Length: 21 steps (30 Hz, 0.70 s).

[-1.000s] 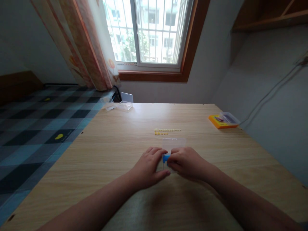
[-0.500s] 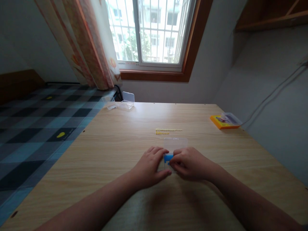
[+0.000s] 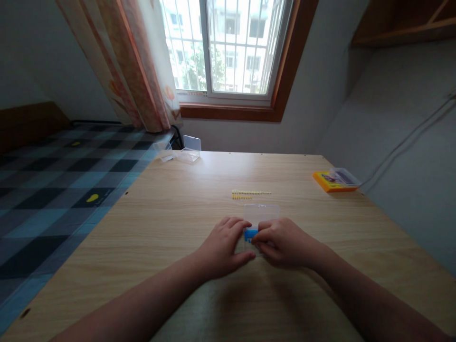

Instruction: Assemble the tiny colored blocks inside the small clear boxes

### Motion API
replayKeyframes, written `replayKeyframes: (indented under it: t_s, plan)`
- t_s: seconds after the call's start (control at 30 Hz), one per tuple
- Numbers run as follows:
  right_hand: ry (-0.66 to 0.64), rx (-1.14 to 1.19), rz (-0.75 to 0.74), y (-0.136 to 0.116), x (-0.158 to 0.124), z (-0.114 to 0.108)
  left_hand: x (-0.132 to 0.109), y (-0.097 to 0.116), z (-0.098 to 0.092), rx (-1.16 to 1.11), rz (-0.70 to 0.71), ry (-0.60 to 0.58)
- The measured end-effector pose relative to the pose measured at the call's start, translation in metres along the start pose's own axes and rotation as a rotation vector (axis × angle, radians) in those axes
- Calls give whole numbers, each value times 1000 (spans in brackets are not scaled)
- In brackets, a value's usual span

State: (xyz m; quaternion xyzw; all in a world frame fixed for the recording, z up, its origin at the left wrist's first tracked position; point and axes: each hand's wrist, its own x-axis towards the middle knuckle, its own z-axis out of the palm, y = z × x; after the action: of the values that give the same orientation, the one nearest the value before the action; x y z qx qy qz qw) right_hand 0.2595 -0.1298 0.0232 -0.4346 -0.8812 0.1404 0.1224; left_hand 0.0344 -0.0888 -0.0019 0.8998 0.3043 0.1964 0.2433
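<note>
A small clear plastic box [image 3: 261, 212] with its lid raised lies on the table in front of me. Inside it are small blue pieces [image 3: 250, 234], grouped toward the left and partly covered by my fingers. My left hand [image 3: 228, 244] grips the box's left side, thumb at the near edge and fingers at the far one. My right hand [image 3: 280, 241] reaches over the right part of the box with its fingers pinched together at the blue pieces. What lies between those fingertips is too small to make out. Beyond the lid lie two rows of tiny yellow pieces [image 3: 242, 195].
Two open clear boxes [image 3: 190, 153] stand at the table's far left corner. An orange-and-yellow case [image 3: 331, 183] with a clear box on top lies at the right edge. A bed with a checked cover [image 3: 71, 190] adjoins the table's left side.
The whole view has shifted slightly, moving everything a little to the right. Both hands keep nearly the same place at the box; the right fingertips have moved only slightly over the blue pieces.
</note>
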Motion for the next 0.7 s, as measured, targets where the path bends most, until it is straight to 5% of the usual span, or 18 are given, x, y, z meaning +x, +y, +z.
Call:
replayKeyframes:
  t_s: [0.7]
  plan:
    - [-17, 58, -23, -1, 1, 0, 1, 3, -1, 1, 0, -1]
